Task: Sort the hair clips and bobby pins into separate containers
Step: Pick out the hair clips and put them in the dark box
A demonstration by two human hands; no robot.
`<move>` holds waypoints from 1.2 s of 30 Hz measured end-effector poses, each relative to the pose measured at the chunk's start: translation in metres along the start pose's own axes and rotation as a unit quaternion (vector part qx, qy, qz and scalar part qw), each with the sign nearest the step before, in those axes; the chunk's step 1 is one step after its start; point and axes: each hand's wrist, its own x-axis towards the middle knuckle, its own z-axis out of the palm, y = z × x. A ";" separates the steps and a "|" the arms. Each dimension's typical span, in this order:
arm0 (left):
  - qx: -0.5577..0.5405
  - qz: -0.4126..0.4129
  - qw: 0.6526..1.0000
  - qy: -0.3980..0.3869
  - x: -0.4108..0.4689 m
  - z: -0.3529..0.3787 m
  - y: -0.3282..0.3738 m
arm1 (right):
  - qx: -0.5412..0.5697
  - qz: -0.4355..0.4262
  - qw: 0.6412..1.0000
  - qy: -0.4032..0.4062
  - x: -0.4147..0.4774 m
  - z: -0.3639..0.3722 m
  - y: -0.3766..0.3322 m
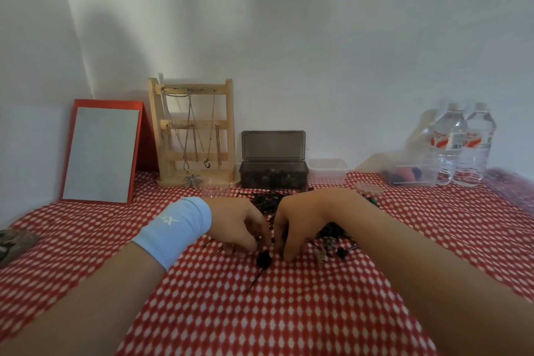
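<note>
Beneath both hands lies a red tablecloth (260, 321) with a white diamond pattern, covering the whole work surface. Beyond the left hand (239, 225), against the wall, lean a red-framed mirror (101, 153) and a wooden jewellery stand (193, 130) hung with chains. Far beyond the right hand (303, 222) stand two water bottles (449, 147). Straight past the hands sits a dark box (273, 179) with its lid raised, and just to its right a small clear tub (328, 169). Both stand open, likely as the two sorting containers. The left wrist wears a pale blue wristband (176, 230).

Both hands arch knuckles-up, close together, fingers curled down to the cloth as if picking through small pieces. Whether either has pinched anything cannot be told. A dark tangled pile of bobby pins and clips (264, 202) lies just beyond and between the hands, with loose clips (332, 243) beside the right hand. Just nearer than the fingertips lie a black fuzzy clip (263, 259) and one bobby pin (257, 279), not yet sorted.
</note>
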 end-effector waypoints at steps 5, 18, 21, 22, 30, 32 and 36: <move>0.025 0.012 0.999 -0.016 0.007 0.008 0.000 | 0.024 0.010 1.000 0.000 -0.017 -0.016 0.008; 0.103 0.028 0.993 0.052 0.029 0.005 0.018 | -0.078 0.061 0.995 -0.031 -0.030 0.000 0.023; 0.097 0.033 0.991 0.081 0.035 0.004 0.016 | -0.075 0.055 0.996 -0.009 -0.031 0.000 0.028; 0.094 0.038 0.991 0.093 0.037 0.002 0.014 | -0.068 0.052 0.996 0.006 -0.033 -0.003 0.029; 0.043 0.038 0.959 0.278 0.067 -0.038 -0.010 | 0.025 0.027 0.955 0.296 -0.010 -0.045 0.056; 0.040 0.034 0.948 0.315 0.082 -0.049 -0.020 | 0.034 0.038 0.939 0.339 0.010 -0.058 0.065; 0.032 0.018 0.929 0.369 0.109 -0.070 -0.037 | 0.042 0.058 0.922 0.381 0.050 -0.078 0.079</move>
